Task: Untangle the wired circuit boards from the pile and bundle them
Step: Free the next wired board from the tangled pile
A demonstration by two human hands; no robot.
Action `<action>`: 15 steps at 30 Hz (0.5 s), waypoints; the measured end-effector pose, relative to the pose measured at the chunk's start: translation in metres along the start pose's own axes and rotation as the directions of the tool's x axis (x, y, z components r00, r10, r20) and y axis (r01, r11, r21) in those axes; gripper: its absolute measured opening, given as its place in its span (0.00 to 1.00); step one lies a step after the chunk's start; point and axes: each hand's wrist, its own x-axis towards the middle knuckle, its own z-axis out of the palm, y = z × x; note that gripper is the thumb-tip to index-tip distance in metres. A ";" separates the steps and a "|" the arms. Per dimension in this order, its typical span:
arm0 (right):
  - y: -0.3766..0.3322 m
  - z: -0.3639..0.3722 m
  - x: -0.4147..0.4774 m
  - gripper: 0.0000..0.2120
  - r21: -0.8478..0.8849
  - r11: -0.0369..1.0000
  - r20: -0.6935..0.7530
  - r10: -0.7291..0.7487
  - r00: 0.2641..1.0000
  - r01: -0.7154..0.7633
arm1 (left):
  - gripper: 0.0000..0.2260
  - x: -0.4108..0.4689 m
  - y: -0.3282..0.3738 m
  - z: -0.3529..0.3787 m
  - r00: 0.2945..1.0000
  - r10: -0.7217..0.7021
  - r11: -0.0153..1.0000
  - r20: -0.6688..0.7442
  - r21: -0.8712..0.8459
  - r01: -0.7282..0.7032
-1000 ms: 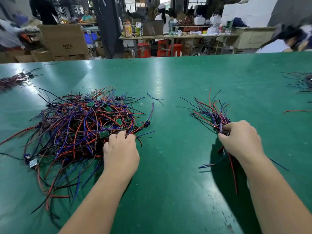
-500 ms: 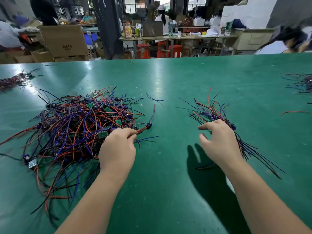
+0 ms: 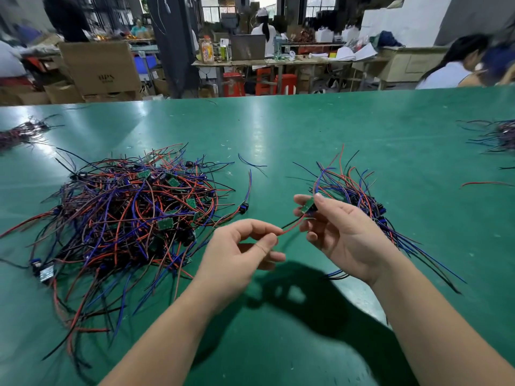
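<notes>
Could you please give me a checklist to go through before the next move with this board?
1. Right hand grips the circuit board: ok.
2. Left hand pinches the board's red wire: ok.
3. Board is clear of the pile: ok, no strand is seen running back.
4. All of its wires are straightened: cannot tell, the fingers hide some.
5. Bundle lies just beyond the right hand: ok.
6. Bundle is tied: not ok, its wires fan out loose.

text | cardboard box (image 3: 100,68), far left behind table | dark print, reads roughly "BPS", smaller line beneath illegible
</notes>
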 end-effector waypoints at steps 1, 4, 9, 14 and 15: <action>-0.001 0.000 -0.001 0.12 -0.021 1.000 -0.012 -0.005 1.000 0.005 | 0.08 -0.002 0.002 -0.003 0.995 -0.042 0.999 0.091 -0.020 0.044; -0.002 0.003 -0.002 0.11 -0.007 1.000 -0.045 0.024 0.999 -0.024 | 0.04 -0.006 0.012 -0.010 0.937 -0.127 0.983 0.325 -0.087 0.163; 0.000 0.004 -0.005 0.21 0.123 0.984 0.104 0.115 0.988 -0.128 | 0.10 0.000 0.013 -0.008 0.966 -0.191 0.960 0.173 -0.172 0.220; 0.026 0.016 -0.002 0.17 -0.410 0.912 -0.086 -0.020 0.996 -0.017 | 0.09 -0.005 -0.001 0.008 0.955 -0.230 0.957 0.188 -0.133 0.257; 0.031 0.017 0.000 0.16 -0.493 0.870 -0.108 -0.075 0.991 0.012 | 0.10 -0.006 -0.003 0.009 0.954 -0.249 0.955 0.166 -0.122 0.270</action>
